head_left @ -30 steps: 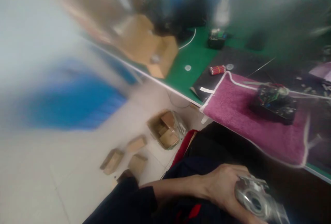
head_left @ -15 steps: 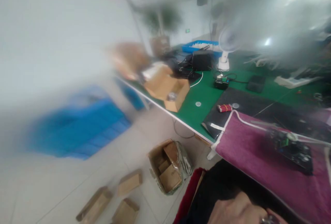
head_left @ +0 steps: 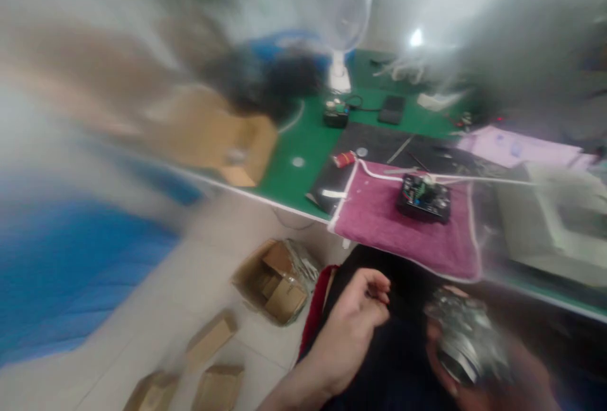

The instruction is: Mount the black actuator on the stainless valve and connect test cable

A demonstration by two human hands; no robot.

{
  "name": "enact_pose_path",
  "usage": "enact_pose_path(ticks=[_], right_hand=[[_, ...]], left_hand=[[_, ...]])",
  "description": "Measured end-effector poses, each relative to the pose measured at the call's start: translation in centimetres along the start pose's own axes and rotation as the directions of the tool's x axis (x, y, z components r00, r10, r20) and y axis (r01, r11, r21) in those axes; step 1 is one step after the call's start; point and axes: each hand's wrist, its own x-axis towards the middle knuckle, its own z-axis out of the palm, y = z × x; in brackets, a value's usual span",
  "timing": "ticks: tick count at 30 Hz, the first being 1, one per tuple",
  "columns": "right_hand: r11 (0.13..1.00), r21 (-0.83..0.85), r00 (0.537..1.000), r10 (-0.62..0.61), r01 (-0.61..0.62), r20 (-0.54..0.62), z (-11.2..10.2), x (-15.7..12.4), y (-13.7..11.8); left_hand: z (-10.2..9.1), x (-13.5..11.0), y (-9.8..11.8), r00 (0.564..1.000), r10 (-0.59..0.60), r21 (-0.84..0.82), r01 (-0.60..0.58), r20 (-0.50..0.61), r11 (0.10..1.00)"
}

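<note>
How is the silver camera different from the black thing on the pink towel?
The silver camera is shiny and pale; the black gadget is dark with green bits. The camera is held in the right hand; the gadget lies untouched on the pink towel. Both look small and boxy.

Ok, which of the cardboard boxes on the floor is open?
The big box closest to the table, plastic-lined with smaller boxes inside. The three small boxes farther out on the floor look closed.
</note>
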Motion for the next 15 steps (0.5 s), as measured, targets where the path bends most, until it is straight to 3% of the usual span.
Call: enact_pose_path(ticks=[2,5,10,13,15], right_hand=[[0.992,0.125,0.997,0.025,-0.015,-0.077,1.0,-0.7,-0.4],[0.978,0.21,0.998,-0.006,0.019,-0.063,2.0,-0.3,-0.4],[0.964,0.261,0.998,-0.049,0.038,0.035,0.2,0.4,0.1],[0.971,0.239,0.998,-0.014,-0.001,0.059,-1.0,0.2,-0.1],[0.973,0.23,0.997,-0.023,0.004,0.08,-1.3,0.0,-0.3]], left_hand=[[0.1,0.3,0.2,0.999,-0.018,-0.164,0.013,-0.034,0.986],[0.4,0.8,-0.1,0.999,-0.019,-0.197,0.025,0.03,0.98],[2.0,0.3,0.7,0.991,0.116,0.064,-0.12,0.062,0.991],[3.0,0.2,1.8,0.973,0.223,0.208,-0.23,0.056,0.951],[3.3,0.5,2.4,0.949,0.288,0.315,-0.313,0.126,0.896]])
